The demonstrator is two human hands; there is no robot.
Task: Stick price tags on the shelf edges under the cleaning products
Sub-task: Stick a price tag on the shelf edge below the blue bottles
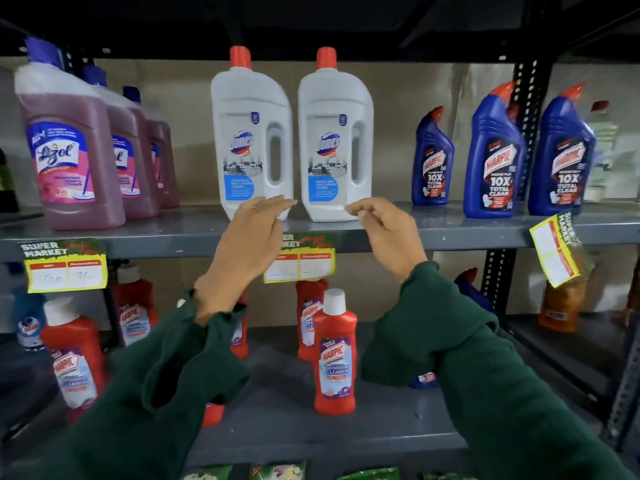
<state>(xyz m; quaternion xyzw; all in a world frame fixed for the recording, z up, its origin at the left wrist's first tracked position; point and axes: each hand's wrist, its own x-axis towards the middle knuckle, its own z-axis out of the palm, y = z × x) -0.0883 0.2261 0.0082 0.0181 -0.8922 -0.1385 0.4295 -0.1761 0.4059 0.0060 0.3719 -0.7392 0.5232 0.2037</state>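
Three yellow-and-green price tags hang from the grey shelf edge (166, 245). One tag (64, 266) sits under the pink Lizol bottles (69, 147). A second tag (306, 259) hangs under the two white Domex bottles (334, 140), partly hidden by my left hand (247, 244). The third tag (556, 249) hangs tilted under the blue Harpic bottles (495, 157). Both hands are raised in front of the middle tag, just below the Domex bottles. My left hand has its fingers spread and holds nothing. My right hand (384, 230) has its fingers curled loosely, with nothing visible in it.
The shelf below carries several red Harpic bathroom cleaner bottles (334, 355). An orange bottle (559, 306) stands at lower right. Black perforated uprights (528, 109) frame the rack. Green packets (277, 471) show along the bottom edge.
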